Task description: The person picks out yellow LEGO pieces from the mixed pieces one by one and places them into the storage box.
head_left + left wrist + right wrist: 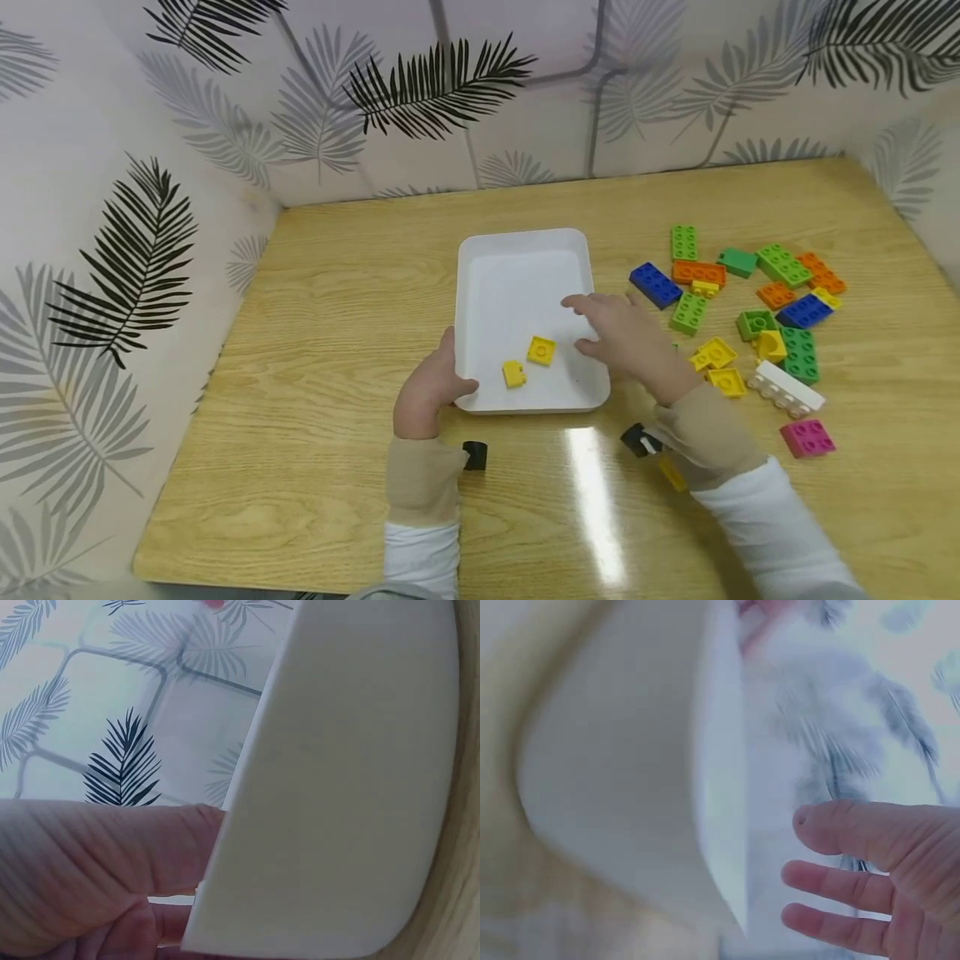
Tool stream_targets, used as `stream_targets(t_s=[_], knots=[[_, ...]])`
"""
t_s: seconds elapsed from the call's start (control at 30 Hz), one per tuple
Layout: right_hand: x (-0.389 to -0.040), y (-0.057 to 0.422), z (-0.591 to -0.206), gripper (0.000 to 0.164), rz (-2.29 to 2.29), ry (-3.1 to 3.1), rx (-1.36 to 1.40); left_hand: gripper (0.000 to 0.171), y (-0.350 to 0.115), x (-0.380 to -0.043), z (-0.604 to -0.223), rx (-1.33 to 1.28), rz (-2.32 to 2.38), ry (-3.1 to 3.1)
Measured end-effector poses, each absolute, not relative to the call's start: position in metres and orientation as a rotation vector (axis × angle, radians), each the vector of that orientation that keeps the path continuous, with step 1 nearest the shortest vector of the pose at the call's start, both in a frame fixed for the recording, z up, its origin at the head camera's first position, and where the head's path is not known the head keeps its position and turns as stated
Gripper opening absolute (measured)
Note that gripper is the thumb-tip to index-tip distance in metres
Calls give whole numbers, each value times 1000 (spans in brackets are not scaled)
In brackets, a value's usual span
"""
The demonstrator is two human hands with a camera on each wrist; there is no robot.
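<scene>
Head view: left hand [435, 387] grips the white tray [517, 283], right hand [630, 337] hovers empty, fingers parted; yellow bricks [541, 351] between hands.

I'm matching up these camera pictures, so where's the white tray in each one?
Head: white tray, near the centre.
Left wrist: white tray, close up, mostly right half.
Right wrist: white tray, blurred, mostly left half.
Shared landmark: leaf-patterned backdrop, visible in all three.
</scene>
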State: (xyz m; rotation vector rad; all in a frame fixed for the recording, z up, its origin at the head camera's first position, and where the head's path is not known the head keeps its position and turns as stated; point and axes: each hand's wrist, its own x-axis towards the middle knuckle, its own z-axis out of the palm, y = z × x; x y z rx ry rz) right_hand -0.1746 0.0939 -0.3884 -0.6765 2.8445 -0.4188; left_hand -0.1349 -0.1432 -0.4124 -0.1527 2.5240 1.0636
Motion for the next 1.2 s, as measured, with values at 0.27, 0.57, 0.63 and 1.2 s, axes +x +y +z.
stream_targets(t_s=[0.27, 0.57, 0.63, 1.2], knots=[[-186, 161, -385, 58, -443, 2843, -422, 80, -143, -135, -412, -155, 1059, 2525], [-178, 220, -401, 58, -456, 2869, -237, 79, -142, -136, -413, -139, 1019, 2544], [-178, 230, -404, 59, -462, 2862, -202, 79, -142, -136, -412, -142, 1011, 2545], [-162, 266, -414, 62, -571, 2869, -96, 80, -141, -136, -413, -162, 986, 2562]])
